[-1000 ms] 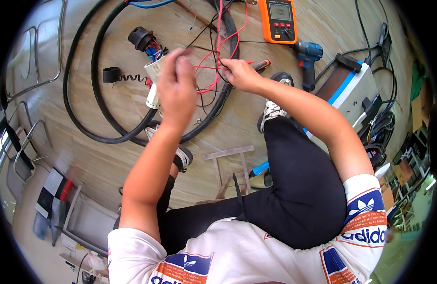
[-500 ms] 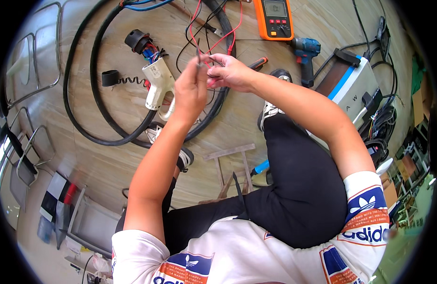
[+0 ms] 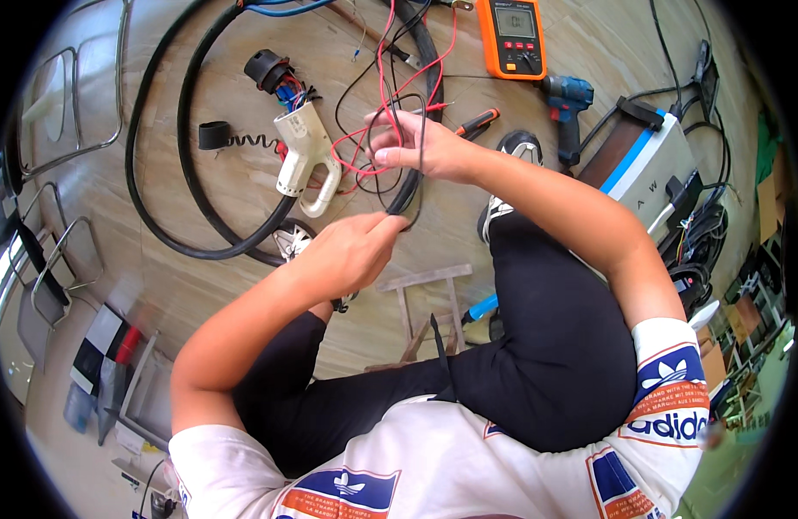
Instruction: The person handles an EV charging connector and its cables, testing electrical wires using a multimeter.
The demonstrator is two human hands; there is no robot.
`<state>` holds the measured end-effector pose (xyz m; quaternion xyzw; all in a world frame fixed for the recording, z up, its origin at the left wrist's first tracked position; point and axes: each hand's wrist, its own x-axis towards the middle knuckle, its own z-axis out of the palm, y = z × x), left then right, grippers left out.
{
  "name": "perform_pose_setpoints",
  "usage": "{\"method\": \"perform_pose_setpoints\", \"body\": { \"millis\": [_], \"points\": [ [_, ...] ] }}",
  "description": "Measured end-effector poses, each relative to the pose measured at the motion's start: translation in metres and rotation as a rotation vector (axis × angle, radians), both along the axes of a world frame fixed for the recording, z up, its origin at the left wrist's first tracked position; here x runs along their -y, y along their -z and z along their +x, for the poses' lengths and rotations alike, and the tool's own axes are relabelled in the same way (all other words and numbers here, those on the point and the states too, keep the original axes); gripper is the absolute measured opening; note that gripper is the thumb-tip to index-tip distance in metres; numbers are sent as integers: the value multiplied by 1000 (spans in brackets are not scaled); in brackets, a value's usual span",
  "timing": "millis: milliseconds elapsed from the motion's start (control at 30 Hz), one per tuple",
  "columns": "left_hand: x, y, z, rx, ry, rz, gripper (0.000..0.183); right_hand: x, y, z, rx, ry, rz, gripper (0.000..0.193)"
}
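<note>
My left hand (image 3: pixel 356 251) is closed in a pinch on a black test lead (image 3: pixel 422 186), low in front of the right hand. The lead runs up from those fingers past my right hand (image 3: pixel 429 145). That hand has its thumb and fingers curled around a loose bundle of red test leads (image 3: pixel 386 82) and black ones. Loops of both colours hang to its left; a red probe (image 3: pixel 438 106) shows just beyond it. The orange multimeter (image 3: pixel 513 39) lies on the floor farther off. To the left is a white charging gun (image 3: pixel 304 156) with coloured wires coming out of its top.
A thick black cable (image 3: pixel 187 112) coils around the gun, near a black round connector (image 3: pixel 268 71). A cordless drill (image 3: pixel 568 112) and an orange-black tool (image 3: pixel 478 123) lie to the right, before a white-grey case (image 3: pixel 645 164). A small wooden stool (image 3: pixel 427 277) stands between my legs.
My left hand has come down toward me, away from the right hand, drawing the black lead out. The right hand has shifted slightly nearer and its fingers have loosened around the leads.
</note>
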<state>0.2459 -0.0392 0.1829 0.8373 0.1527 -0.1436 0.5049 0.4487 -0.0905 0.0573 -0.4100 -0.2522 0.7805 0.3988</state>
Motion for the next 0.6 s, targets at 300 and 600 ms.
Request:
{"method": "perform_pose_setpoints", "body": {
  "millis": [300, 600],
  "points": [
    [14, -33, -32, 87, 329, -8, 19, -26, -5, 32, -509, 276, -314, 60],
    [40, -4, -75, -78, 545, -83, 19, -54, 57, 38, 125, 616, -464, 22]
  ]
}}
